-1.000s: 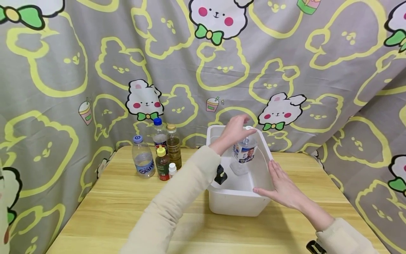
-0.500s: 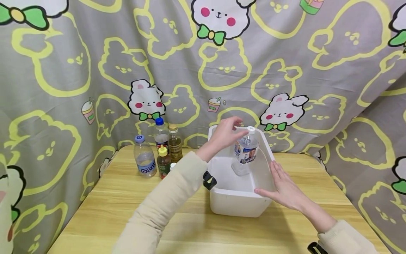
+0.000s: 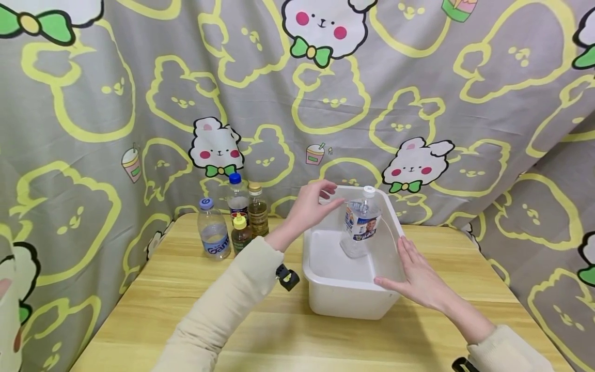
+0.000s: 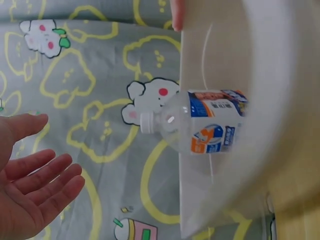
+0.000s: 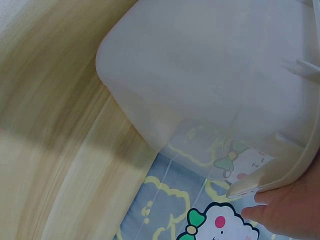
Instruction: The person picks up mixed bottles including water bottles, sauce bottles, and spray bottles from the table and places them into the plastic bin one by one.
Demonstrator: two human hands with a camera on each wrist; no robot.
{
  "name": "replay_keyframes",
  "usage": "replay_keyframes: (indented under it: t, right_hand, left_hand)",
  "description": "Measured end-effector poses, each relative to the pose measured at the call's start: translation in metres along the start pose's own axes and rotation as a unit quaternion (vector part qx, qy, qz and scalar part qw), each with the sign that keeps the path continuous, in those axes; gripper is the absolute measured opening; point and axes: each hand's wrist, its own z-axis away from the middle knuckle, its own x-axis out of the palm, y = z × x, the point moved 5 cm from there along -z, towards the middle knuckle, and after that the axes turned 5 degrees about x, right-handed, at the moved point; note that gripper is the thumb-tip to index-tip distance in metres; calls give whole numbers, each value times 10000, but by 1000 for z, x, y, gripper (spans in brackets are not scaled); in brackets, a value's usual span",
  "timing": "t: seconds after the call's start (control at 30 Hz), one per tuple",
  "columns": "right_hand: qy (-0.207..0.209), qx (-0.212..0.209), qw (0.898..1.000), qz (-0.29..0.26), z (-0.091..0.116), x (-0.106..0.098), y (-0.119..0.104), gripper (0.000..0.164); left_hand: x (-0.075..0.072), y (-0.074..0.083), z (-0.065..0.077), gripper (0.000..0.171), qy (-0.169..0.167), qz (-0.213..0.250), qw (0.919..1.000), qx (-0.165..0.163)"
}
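A clear plastic bottle (image 3: pixel 360 227) with a white cap stands inside a white plastic bin (image 3: pixel 344 300). My left hand (image 3: pixel 308 209) hovers over the bin's left rim, apart from the bottle, fingers loosely bent and nothing in them. In the left wrist view its palm and spread thumb show to the left of the bottle's white cap. My right hand (image 3: pixel 420 274) rests on the bin's right rim with straight fingers, its thumb near the front corner. The right wrist view shows the bin's outer wall (image 5: pixel 190 65) and part of that hand (image 5: pixel 287 212) at the rim.
Left of the bin several bottles stand grouped: one with a lilac cap (image 3: pixel 215 235), one with a blue cap (image 3: pixel 238 199), a gold-capped one with amber liquid (image 3: pixel 258 214) and a yellow-capped one (image 3: pixel 241 237). A patterned curtain (image 3: pixel 260 103) hangs behind the wooden table (image 3: pixel 176 294).
My left hand has moved left and slightly down, away from the bottle's cap toward the bin's left rim. The right hand keeps its place on the bin.
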Motion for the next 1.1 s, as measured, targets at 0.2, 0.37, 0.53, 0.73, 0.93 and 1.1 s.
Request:
replay_keyframes:
  t: [0.2, 0.37, 0.53, 0.73, 0.93, 1.1]
  right_hand:
    - [5, -11, 10000, -14, 0, 0, -1, 103]
    - [5, -1, 10000, -4, 0, 0, -1, 103]
    - [27, 6, 10000, 3, 0, 1, 0, 103]
    - [0, 11, 10000, -25, 0, 2, 1, 103]
    - [-10, 2, 10000, -37, 0, 2, 1, 103]
    - [0, 2, 10000, -30, 0, 1, 1, 103]
  left_hand:
    - [-9, -13, 13, 32, 235, -60, 9997, -78]
    - [-16, -21, 24, 30, 340, -54, 9994, -86]
    - [-22, -31, 36, 29, 406, 12, 9988, -267]
    - [-29, -48, 52, 26, 604, 91, 9975, -351]
    - [-34, -65, 66, 27, 660, 103, 9954, -682]
    - [-37, -78, 79, 29, 771, 121, 9935, -829]
